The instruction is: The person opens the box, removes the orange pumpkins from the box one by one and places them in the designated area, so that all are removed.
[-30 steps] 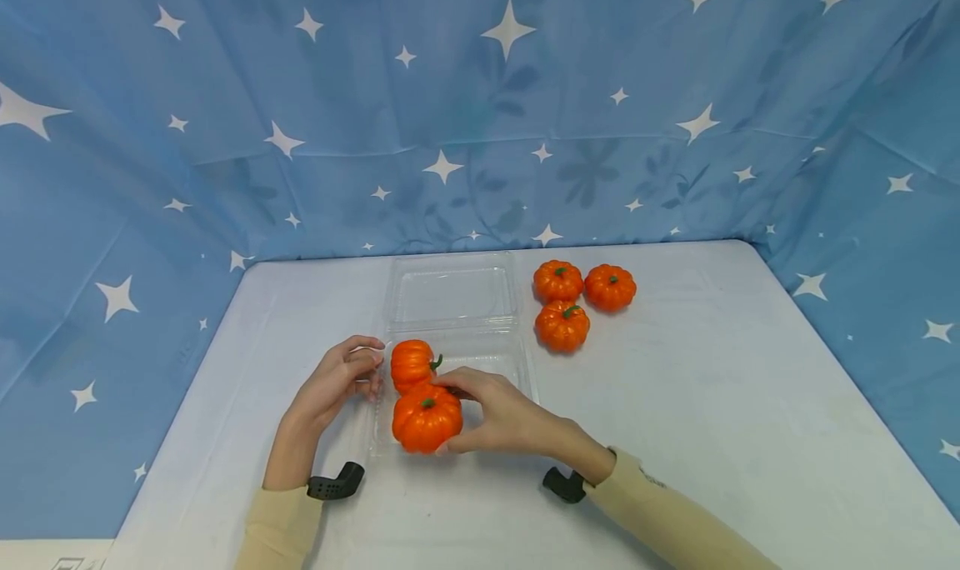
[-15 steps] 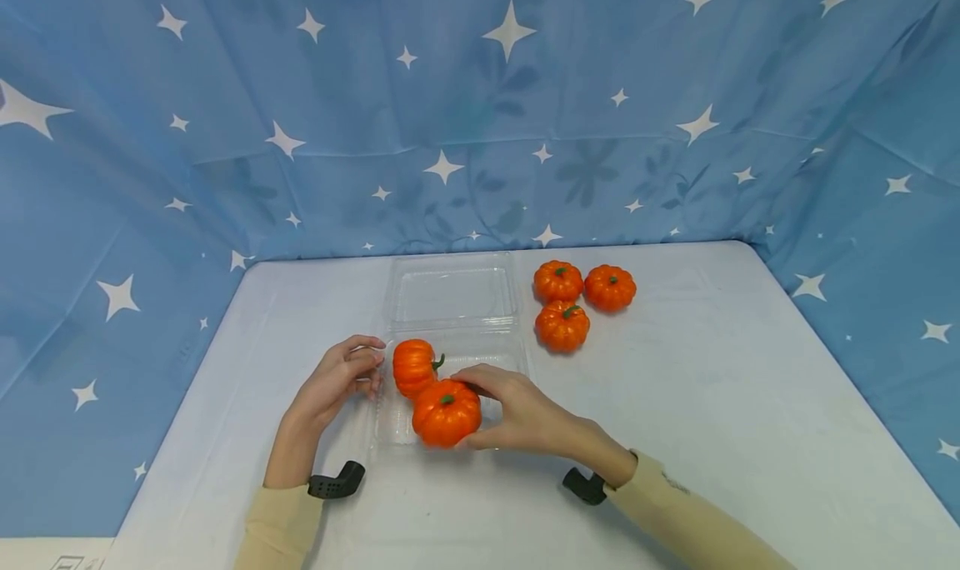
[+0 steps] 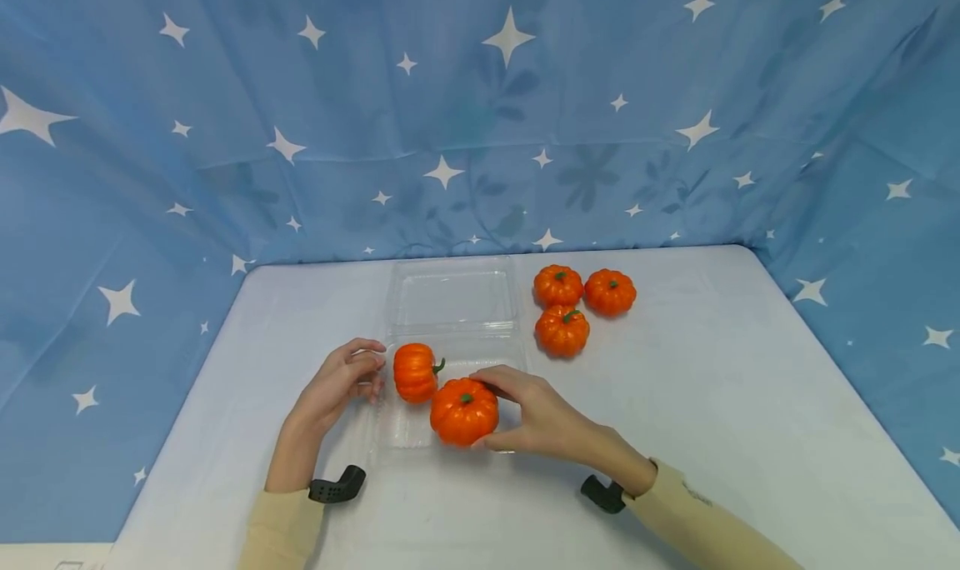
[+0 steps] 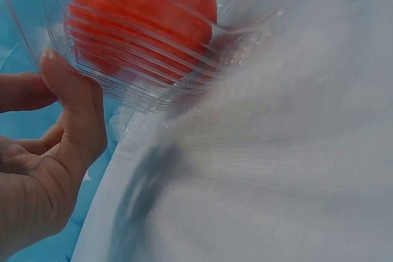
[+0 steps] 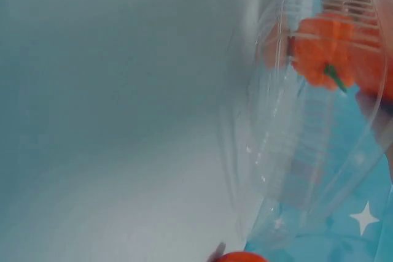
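Observation:
My right hand (image 3: pixel 536 416) grips a small orange toy pumpkin (image 3: pixel 463 413) from its right side, thumb at the front and fingers behind. This pumpkin is over the front right part of a clear plastic clamshell box (image 3: pixel 408 437). Another toy pumpkin (image 3: pixel 415 373) lies on its side in the box's left part, its green stem pointing right. At the box's left edge is my left hand (image 3: pixel 341 382), its fingers loosely bent. In the left wrist view, a fingertip (image 4: pixel 52 56) is right at the clear ribbed wall, with a pumpkin (image 4: pixel 141 23) showing through it.
The box's lid (image 3: pixel 453 297) lies folded back behind it. Three more toy pumpkins, one at the front (image 3: pixel 562 331) and two behind it, sit close together right of the lid. A white cloth (image 3: pixel 712 403) covers the table. A blue star-patterned curtain (image 3: pixel 450 95) hangs around the back and sides.
My right hand has moved the gripped pumpkin to the right, away from the pumpkin on its side, and a gap now shows between them. The left hand has stayed at the box's edge.

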`<state>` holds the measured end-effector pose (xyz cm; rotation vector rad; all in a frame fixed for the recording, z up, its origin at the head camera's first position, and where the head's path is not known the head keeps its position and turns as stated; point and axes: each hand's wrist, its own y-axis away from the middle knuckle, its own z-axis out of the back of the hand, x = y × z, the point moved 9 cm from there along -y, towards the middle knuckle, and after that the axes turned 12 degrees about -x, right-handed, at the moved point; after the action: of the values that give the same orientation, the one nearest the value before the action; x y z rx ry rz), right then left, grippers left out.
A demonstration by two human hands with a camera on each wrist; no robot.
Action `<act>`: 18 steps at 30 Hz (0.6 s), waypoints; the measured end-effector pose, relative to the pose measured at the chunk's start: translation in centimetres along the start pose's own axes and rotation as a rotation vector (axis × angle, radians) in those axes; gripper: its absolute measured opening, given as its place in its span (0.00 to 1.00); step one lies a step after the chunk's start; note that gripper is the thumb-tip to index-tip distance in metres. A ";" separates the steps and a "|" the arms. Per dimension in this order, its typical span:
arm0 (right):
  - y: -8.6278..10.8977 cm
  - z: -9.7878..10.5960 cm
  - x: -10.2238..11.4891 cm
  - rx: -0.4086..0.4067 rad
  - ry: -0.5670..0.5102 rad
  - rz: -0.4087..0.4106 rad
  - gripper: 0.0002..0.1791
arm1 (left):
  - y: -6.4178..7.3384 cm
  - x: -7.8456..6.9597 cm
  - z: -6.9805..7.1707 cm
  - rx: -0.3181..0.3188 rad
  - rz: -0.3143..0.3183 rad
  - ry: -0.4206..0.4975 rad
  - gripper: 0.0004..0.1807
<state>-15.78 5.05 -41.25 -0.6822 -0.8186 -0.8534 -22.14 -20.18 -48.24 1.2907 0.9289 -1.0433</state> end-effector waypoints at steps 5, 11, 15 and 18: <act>0.6 1.4 -0.2 -0.052 0.006 0.002 0.40 | -0.1 -0.3 -0.1 0.003 -0.011 -0.010 0.19; 1.2 3.4 -0.5 -0.107 0.043 0.006 0.40 | 0.0 -0.4 -0.1 0.007 -0.009 -0.005 0.21; 1.7 4.7 -0.8 -0.139 0.062 0.019 0.40 | 0.1 -0.4 -0.1 0.008 -0.007 -0.008 0.22; 2.1 5.5 -1.3 -0.166 0.084 0.023 0.41 | 0.2 -0.2 0.0 0.005 -0.004 -0.014 0.22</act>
<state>-16.35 10.92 -39.93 -0.7944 -0.6686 -0.9302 -22.02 -20.15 -47.98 1.2843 0.9187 -1.0571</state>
